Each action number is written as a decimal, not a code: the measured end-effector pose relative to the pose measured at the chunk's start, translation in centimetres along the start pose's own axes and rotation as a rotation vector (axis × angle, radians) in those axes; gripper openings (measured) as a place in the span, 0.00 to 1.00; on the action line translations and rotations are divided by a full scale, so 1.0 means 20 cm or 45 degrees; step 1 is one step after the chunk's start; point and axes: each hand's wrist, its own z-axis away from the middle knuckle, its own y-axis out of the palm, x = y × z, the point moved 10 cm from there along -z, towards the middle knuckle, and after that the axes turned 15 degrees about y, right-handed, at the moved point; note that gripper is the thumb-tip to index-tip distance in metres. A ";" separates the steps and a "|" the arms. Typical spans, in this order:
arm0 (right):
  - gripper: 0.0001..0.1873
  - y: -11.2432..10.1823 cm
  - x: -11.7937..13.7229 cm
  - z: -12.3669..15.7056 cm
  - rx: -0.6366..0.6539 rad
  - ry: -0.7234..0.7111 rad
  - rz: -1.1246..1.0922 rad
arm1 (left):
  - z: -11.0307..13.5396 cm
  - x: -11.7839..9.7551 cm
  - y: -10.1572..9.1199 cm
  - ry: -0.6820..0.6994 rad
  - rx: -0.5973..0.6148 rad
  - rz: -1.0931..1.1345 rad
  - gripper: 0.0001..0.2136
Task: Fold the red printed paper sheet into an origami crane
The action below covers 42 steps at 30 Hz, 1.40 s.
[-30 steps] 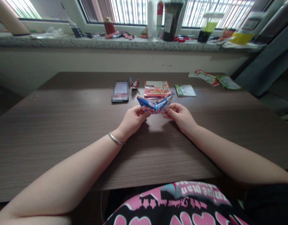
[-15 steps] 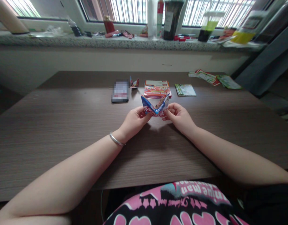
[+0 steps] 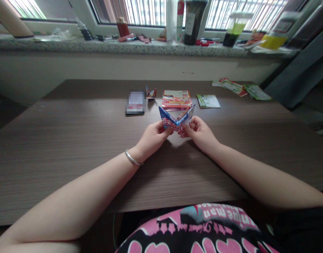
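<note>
Between my two hands is a folded paper piece (image 3: 174, 121), blue and red with printed lettering, its top shaped like a V with two raised points. My left hand (image 3: 158, 133) pinches its lower left side, the thumb in front. My right hand (image 3: 197, 129) grips the lower right side in the same way, with fingers partly behind the paper. It is held just above the brown table (image 3: 103, 137). Just beyond it lies a stack of red printed paper sheets (image 3: 176, 99).
A phone-like device with a blurred screen (image 3: 135, 102) lies at the left, beside a small folded paper piece (image 3: 151, 93). Green-and-white paper sheets (image 3: 208, 101) lie right of the stack, with more leaflets (image 3: 233, 86) at the back right. Bottles and cups line the stone windowsill (image 3: 151, 50).
The folded paper's right point has swung outward, so its V is wider. My left hand has shifted slightly right, and my right thumb has slid inward along the lower edge.
</note>
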 end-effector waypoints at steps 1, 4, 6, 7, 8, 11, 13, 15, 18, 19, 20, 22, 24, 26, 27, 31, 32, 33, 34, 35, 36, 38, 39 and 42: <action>0.22 0.00 0.00 0.00 -0.008 0.003 -0.009 | 0.00 0.00 0.00 -0.014 -0.020 0.017 0.12; 0.23 0.00 -0.01 0.01 -0.021 0.041 -0.019 | 0.00 -0.01 0.00 -0.026 -0.054 0.065 0.11; 0.23 0.00 -0.01 0.00 -0.026 0.064 -0.017 | 0.01 -0.02 0.01 -0.003 -0.046 0.104 0.11; 0.23 0.00 -0.01 0.00 -0.028 0.068 -0.016 | 0.01 -0.02 0.02 0.009 -0.040 0.119 0.10; 0.22 -0.01 -0.01 0.00 -0.029 0.069 -0.015 | 0.01 -0.02 0.02 0.016 -0.039 0.128 0.11; 0.21 0.00 -0.01 0.00 -0.022 0.063 0.005 | 0.01 0.00 0.02 0.005 -0.037 0.112 0.12; 0.21 0.00 -0.01 0.00 -0.017 0.049 0.023 | 0.01 0.01 0.02 0.001 -0.025 0.074 0.12; 0.20 0.01 0.00 0.00 -0.007 0.035 0.038 | 0.01 0.00 0.03 0.015 -0.009 0.034 0.12; 0.21 0.02 0.00 0.00 0.017 0.020 0.059 | 0.00 -0.01 0.03 0.047 0.014 0.026 0.12; 0.21 0.02 0.01 0.00 0.026 0.013 0.063 | 0.00 -0.01 0.04 0.054 0.023 0.032 0.12; 0.22 0.03 0.01 0.00 0.036 0.007 0.066 | 0.00 -0.01 0.04 0.058 0.030 0.031 0.12; 0.22 0.03 0.02 0.00 0.056 -0.004 0.068 | 0.00 0.00 0.04 0.060 0.042 0.012 0.12; 0.21 0.03 0.02 0.00 0.061 -0.015 0.054 | 0.00 0.00 0.04 0.067 0.052 -0.006 0.12; 0.20 0.02 0.02 0.00 0.049 -0.030 0.035 | 0.00 -0.01 0.04 0.074 0.078 -0.029 0.11; 0.20 0.02 0.02 0.00 0.042 -0.033 0.031 | 0.00 -0.01 0.05 0.075 0.098 -0.054 0.11; 0.20 0.04 0.00 -0.01 0.063 0.004 0.078 | 0.01 -0.03 0.07 0.068 0.176 -0.165 0.10; 0.20 0.05 0.00 -0.01 0.070 0.010 0.085 | 0.01 -0.03 0.07 0.075 0.181 -0.152 0.10; 0.20 0.05 0.00 -0.01 0.074 0.011 0.086 | 0.01 -0.03 0.07 0.077 0.179 -0.130 0.10; 0.21 0.05 0.00 -0.01 0.077 0.007 0.084 | 0.01 -0.03 0.07 0.076 0.178 -0.103 0.10; 0.21 0.05 0.01 -0.01 0.079 0.002 0.080 | 0.01 -0.03 0.07 0.072 0.170 -0.077 0.11; 0.21 0.06 0.01 -0.01 0.083 -0.002 0.078 | 0.01 -0.03 0.07 0.067 0.157 -0.049 0.12; 0.21 0.06 0.02 0.00 0.092 -0.004 0.085 | 0.00 -0.02 0.06 0.069 0.112 0.015 0.14; 0.21 0.06 0.01 0.00 0.097 0.000 0.093 | 0.00 -0.02 0.05 0.074 0.088 0.054 0.14; 0.21 0.06 0.01 0.01 0.097 0.020 0.093 | -0.01 -0.02 0.05 0.077 0.060 0.173 0.15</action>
